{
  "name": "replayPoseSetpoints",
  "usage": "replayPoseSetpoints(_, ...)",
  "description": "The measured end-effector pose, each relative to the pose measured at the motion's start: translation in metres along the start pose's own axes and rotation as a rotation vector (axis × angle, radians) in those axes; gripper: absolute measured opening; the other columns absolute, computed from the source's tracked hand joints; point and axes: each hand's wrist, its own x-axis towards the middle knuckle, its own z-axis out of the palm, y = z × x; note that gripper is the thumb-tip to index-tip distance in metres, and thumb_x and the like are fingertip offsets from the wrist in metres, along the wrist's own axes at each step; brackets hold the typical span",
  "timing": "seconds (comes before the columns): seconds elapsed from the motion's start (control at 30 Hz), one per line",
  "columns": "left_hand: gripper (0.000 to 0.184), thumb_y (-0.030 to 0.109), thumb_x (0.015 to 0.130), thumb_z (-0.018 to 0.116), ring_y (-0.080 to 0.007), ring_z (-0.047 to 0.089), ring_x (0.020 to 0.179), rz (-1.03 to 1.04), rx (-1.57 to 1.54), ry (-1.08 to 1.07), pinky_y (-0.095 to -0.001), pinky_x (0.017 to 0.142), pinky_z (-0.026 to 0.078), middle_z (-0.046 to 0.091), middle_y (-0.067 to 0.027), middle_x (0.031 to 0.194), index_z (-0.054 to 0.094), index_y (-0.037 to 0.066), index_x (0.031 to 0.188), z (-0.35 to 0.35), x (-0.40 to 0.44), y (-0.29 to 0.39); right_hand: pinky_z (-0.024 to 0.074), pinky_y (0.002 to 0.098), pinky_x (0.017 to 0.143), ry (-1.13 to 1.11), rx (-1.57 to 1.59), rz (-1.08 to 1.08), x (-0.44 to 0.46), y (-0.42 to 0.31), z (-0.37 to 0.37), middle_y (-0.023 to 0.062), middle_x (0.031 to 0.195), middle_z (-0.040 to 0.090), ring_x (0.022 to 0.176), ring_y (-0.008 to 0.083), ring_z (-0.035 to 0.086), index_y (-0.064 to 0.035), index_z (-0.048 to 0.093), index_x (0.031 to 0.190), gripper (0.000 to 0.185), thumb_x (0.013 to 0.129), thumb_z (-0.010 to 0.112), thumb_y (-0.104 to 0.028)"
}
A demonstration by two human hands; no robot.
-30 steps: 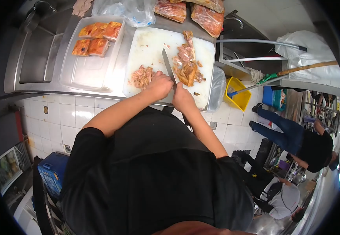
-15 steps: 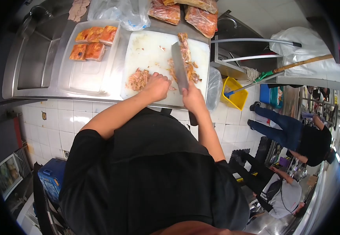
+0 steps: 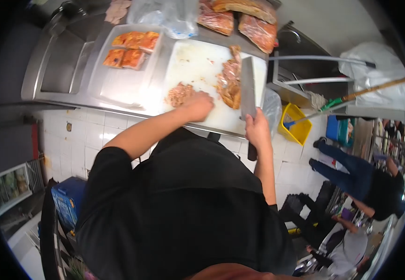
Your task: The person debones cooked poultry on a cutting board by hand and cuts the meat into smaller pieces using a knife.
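Chopped meat (image 3: 179, 94) lies on the cutting board (image 3: 190, 63) beside the left hand (image 3: 199, 107), its grip unreadable, the right hand (image 3: 258, 129) clasped round a broad knife (image 3: 248, 88), apparently mid-chopping, where another cut calls for lining up.

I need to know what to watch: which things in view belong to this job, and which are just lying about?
In the job, it seems: knife, cutting board, chopped meat, larger meat pieces.

Just about, apparently: yellow bucket, blue box, wooden-handled pole.
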Motion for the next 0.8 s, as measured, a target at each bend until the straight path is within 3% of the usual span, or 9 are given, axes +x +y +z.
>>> replayPoseSetpoints(0.07, 0.010, 0.008, 0.069, 0.060, -0.0309, 0.059, 0.097, 0.049, 0.005, 0.026, -0.0422, 0.091, 0.045, 0.064, -0.0130, 0.088, 0.068, 0.003, 0.074, -0.001, -0.008, -0.013, 0.0472, 0.0549, 0.077, -0.027, -0.072, -0.004, -0.003, -0.001, -0.002, 0.0321, 0.088, 0.063, 0.090, 0.0504, 0.060, 0.0031, 0.051, 0.108, 0.027, 0.090, 0.055, -0.016)
replayPoseSetpoints(0.1, 0.010, 0.008, 0.069, 0.060, -0.0309, 0.059, 0.097, 0.069, 0.008, 0.024, -0.0422, 0.091, 0.045, 0.064, -0.0130, 0.088, 0.068, 0.003, 0.074, -0.002, -0.010, -0.013, 0.0467, 0.0559, 0.077, 0.053, -0.124, -0.126, -0.005, -0.001, -0.002, 0.0324, 0.086, 0.063, 0.088, 0.0509, 0.060, 0.0026, 0.051, 0.109, 0.027, 0.090, 0.055, -0.016)
replayPoseSetpoints(0.4, 0.008, 0.010, 0.075, 0.064, -0.0334, 0.060, 0.086, -0.029, -0.156, 0.291, -0.0435, 0.082, 0.047, 0.062, -0.0145, 0.083, 0.062, 0.003, 0.076, -0.011, 0.010, -0.004, 0.0470, 0.0547, 0.078, 0.022, 0.075, 0.003, -0.009, 0.003, -0.019, 0.0318, 0.089, 0.064, 0.089, 0.0500, 0.060, 0.0026, 0.051, 0.114, 0.029, 0.091, 0.054, -0.015)
replayPoseSetpoints(0.47, 0.008, 0.009, 0.077, 0.062, -0.0347, 0.061, 0.086, -0.056, -0.180, 0.264, -0.0439, 0.083, 0.047, 0.062, -0.0148, 0.085, 0.062, 0.003, 0.083, -0.017, 0.032, 0.000, 0.0463, 0.0550, 0.078, 0.044, 0.019, 0.001, -0.014, 0.005, -0.026, 0.0315, 0.089, 0.064, 0.088, 0.0501, 0.060, 0.0032, 0.051, 0.114, 0.030, 0.092, 0.053, -0.015)
replayPoseSetpoints(0.53, 0.021, 0.006, 0.076, 0.062, -0.0346, 0.061, 0.093, -0.239, -0.400, 0.406, -0.0442, 0.086, 0.048, 0.062, -0.0149, 0.096, 0.065, 0.006, 0.097, -0.022, 0.056, -0.001, 0.0459, 0.0553, 0.077, 0.057, 0.051, 0.018, -0.018, 0.012, -0.028, 0.0315, 0.089, 0.064, 0.088, 0.0502, 0.060, 0.0035, 0.051, 0.115, 0.030, 0.092, 0.053, -0.016)
replayPoseSetpoints(0.57, 0.021, 0.006, 0.076, 0.062, -0.0346, 0.061, 0.093, -0.224, -0.394, 0.396, -0.0442, 0.086, 0.048, 0.062, -0.0149, 0.096, 0.065, 0.006, 0.097, -0.024, 0.067, -0.006, 0.0455, 0.0556, 0.077, 0.053, 0.072, 0.021, -0.020, 0.016, -0.028, 0.0314, 0.088, 0.064, 0.087, 0.0503, 0.060, 0.0037, 0.051, 0.115, 0.030, 0.092, 0.053, -0.016)
replayPoseSetpoints(0.63, 0.039, 0.005, 0.077, 0.062, -0.0342, 0.059, 0.101, -0.261, -0.236, 0.442, -0.0433, 0.090, 0.048, 0.060, -0.0147, 0.109, 0.064, 0.012, 0.115, -0.020, 0.096, -0.016, 0.0453, 0.0558, 0.076, 0.077, 0.095, 0.027, -0.026, 0.024, -0.027, 0.0314, 0.087, 0.063, 0.086, 0.0501, 0.060, 0.0037, 0.051, 0.114, 0.030, 0.092, 0.053, -0.016)
replayPoseSetpoints(0.73, 0.049, 0.006, 0.077, 0.060, -0.0342, 0.057, 0.106, -0.249, -0.122, 0.252, -0.0424, 0.092, 0.048, 0.058, -0.0135, 0.116, 0.062, 0.018, 0.125, -0.017, 0.117, -0.026, 0.0450, 0.0560, 0.075, 0.110, 0.115, 0.017, -0.037, 0.035, -0.030, 0.0312, 0.085, 0.063, 0.085, 0.0499, 0.060, 0.0036, 0.051, 0.113, 0.028, 0.092, 0.053, -0.015)
replayPoseSetpoints(0.8, 0.043, 0.007, 0.080, 0.058, -0.0346, 0.060, 0.102, -0.232, -0.115, 0.289, -0.0421, 0.090, 0.049, 0.060, -0.0130, 0.112, 0.065, 0.017, 0.121, -0.019, 0.118, -0.026, 0.0449, 0.0560, 0.075, 0.128, 0.129, 0.007, -0.044, 0.040, -0.034, 0.0311, 0.084, 0.063, 0.084, 0.0499, 0.060, 0.0036, 0.051, 0.112, 0.027, 0.092, 0.053, -0.015)
